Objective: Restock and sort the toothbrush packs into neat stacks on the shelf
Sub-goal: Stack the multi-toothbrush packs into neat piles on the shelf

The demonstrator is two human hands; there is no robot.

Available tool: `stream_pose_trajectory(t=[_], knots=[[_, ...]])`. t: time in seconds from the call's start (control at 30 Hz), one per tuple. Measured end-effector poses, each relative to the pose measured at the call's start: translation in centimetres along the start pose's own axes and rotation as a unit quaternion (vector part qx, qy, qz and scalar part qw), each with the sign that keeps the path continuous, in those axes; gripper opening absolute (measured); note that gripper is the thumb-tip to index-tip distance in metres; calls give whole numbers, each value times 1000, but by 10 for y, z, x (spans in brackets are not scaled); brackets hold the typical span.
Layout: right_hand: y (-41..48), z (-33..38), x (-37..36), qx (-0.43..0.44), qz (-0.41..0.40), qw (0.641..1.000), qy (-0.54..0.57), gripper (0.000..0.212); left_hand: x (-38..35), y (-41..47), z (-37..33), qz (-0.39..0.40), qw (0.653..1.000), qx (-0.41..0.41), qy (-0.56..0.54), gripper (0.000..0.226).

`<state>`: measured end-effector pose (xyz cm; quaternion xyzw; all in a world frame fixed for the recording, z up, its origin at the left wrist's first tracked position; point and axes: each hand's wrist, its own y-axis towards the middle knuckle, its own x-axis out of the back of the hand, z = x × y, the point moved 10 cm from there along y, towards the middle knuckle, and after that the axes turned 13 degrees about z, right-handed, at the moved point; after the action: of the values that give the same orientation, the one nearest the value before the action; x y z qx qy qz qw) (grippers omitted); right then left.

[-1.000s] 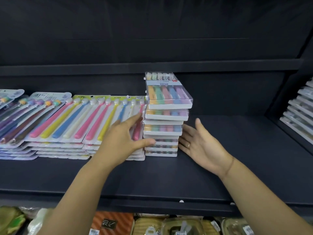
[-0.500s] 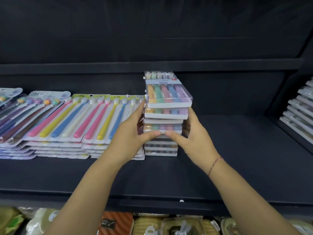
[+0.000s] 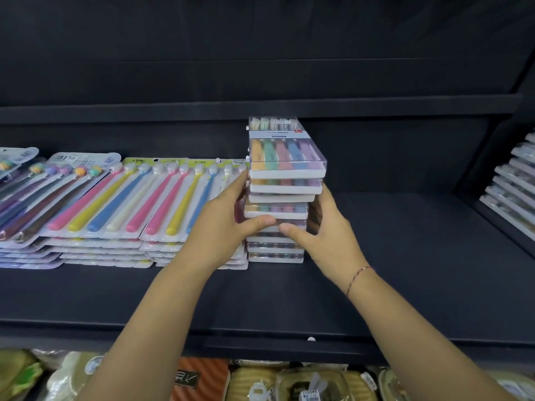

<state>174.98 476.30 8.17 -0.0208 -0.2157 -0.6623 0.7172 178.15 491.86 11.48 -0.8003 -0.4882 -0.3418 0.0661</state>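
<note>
Squaring the boxed stack (image 3: 286,169), left hand (image 3: 223,227) and right hand (image 3: 324,238) clasped it.
Flat packs (image 3: 115,198) lay sorted left; boxes sat crooked.

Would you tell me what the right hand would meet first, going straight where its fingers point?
Likely the black shelf back panel: the right hand points rearward alongside the stack of clear plastic toothbrush boxes; depth is unclear.
</note>
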Motion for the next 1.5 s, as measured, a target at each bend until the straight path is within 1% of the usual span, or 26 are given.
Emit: stream_pose_trajectory(t=[0.07, 0.1, 0.13, 0.23, 0.37, 0.43, 0.5, 0.57, 0.77, 0.93, 1.03, 1.2, 1.27, 1.37, 1.5], knots=[[-3, 3, 1, 9, -13, 1000, 11, 101, -2, 3, -2, 3, 999, -9, -43, 73], [-3, 8, 2, 21, -19, 1000, 10, 103, -3, 4, -3, 0, 998, -15, -66, 74], [-3, 14, 2, 35, -22, 999, 7, 101, -3, 4, -4, -4, 996, -24, -87, 72], [-1, 26, -1, 69, -22, 997, 9, 84, -3, 5, -10, -22, 992, -40, -120, 60], [-2, 27, 1, 77, -33, 996, 2, 70, 3, 2, -9, -42, 986, -37, -159, 44], [-1, 27, 6, 74, -45, 996, 15, 68, 4, 1, -5, -47, 983, -32, -177, 41], [-3, 27, 12, 65, -66, 995, 31, 70, 1, 0, -3, -39, 985, -26, -169, 41], [-6, 25, 15, 54, -86, 994, 38, 71, 0, -1, 3, -35, 985, -17, -170, 36], [-10, 22, 16, 47, -116, 991, 56, 69, 3, -6, 8, -68, 980, -18, -185, 39], [-9, 23, 17, 55, -97, 989, 94, 57, 1, -10, 2, -96, 979, -27, -176, 39], [-6, 25, 20, 59, -89, 990, 94, 59, 0, -12, 2, -112, 978, -26, -172, 42], [-7, 38, 15, 77, -43, 993, 76, 65, -2, -16, -11, -126, 974, -48, -181, 53], [-7, 40, 17, 83, -54, 991, 85, 60, -1, -17, -14, -139, 968, -54, -200, 54], [-5, 39, 21, 82, -67, 990, 98, 52, 0, -17, -9, -150, 960, -50, -229, 49], [-2, 35, 27, 72, -81, 989, 104, 46, 0, -16, -3, -158, 952, -43, -257, 53]])
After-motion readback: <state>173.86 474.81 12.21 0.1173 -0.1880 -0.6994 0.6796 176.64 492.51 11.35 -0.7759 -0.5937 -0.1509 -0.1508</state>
